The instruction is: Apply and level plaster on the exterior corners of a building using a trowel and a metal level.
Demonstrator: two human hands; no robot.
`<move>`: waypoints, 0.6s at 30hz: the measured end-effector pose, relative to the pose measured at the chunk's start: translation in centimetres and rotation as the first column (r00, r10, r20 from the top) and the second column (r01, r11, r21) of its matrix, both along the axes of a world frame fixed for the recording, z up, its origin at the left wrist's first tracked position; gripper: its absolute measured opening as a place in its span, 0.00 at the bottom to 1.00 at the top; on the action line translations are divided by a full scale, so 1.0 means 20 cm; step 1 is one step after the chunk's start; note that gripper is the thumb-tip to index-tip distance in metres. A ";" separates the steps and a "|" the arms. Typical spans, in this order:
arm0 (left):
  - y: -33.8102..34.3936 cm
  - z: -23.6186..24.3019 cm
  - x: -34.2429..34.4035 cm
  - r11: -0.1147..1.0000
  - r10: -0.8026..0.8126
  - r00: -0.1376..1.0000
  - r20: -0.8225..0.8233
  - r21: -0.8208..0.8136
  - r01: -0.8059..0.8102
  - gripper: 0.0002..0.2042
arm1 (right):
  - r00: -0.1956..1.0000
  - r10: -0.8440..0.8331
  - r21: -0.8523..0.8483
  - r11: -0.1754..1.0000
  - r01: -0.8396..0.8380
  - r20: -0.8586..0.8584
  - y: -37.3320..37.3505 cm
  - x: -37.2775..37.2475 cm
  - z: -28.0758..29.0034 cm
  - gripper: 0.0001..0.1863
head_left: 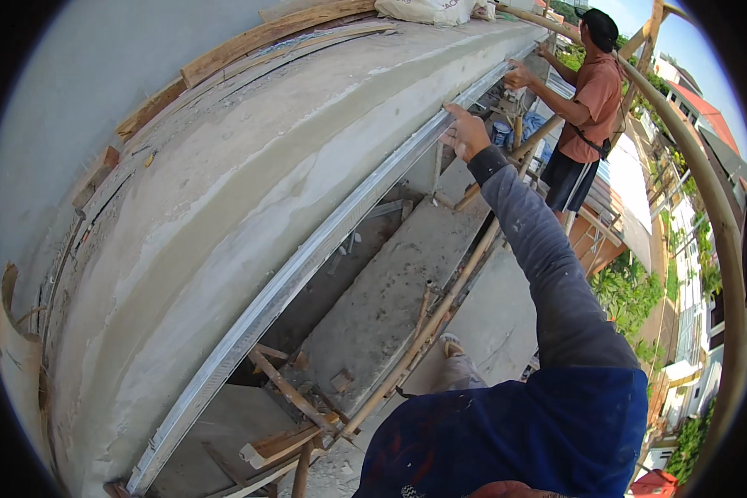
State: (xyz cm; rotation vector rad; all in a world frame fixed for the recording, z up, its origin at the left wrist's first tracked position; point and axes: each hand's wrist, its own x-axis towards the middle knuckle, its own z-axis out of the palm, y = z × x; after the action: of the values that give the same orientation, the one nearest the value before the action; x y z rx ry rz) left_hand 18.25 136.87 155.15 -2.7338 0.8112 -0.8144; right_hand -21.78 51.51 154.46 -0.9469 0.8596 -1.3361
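My right hand (466, 133) is closed on the outer edge of a long galvanized metal strip (319, 241), my arm stretched out in a grey sleeve. The strip lies along the edge of a plastered concrete ledge (224, 191) and runs from the lower left to the far upper right. Near its far end a co-worker (589, 100) in a salmon shirt and black cap has both hands at the strip. My left hand does not show.
Below the strip, bamboo poles (423, 328) and wood pieces (282, 444) form scaffolding beside a rough concrete slab (390, 282). Wooden planks (266, 37) and a white sack (427, 10) lie on the ledge. A curved pole (705, 158) crosses at right, with trees and roofs far below.
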 end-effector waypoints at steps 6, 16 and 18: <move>0.04 -0.01 0.00 0.998 0.044 0.998 -0.036 0.040 -0.043 0.26 | 1.000 0.022 -0.007 1.000 -0.022 -0.008 -0.01 -0.01 0.00 0.20; -0.01 0.02 -0.04 1.000 -0.021 1.000 -0.014 -0.014 0.021 0.26 | 1.000 0.018 -0.032 0.999 -0.017 0.023 -0.01 -0.04 -0.01 0.22; -0.03 0.04 -0.06 0.999 0.002 0.998 -0.069 -0.045 -0.005 0.26 | 0.999 0.038 -0.045 0.998 -0.038 0.014 0.01 -0.04 0.00 0.23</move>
State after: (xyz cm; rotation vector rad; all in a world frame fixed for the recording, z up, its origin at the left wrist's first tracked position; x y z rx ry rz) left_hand 17.08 136.27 155.96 -2.8165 0.8104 -0.7498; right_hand -22.65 51.72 154.40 -0.9829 0.7997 -1.3327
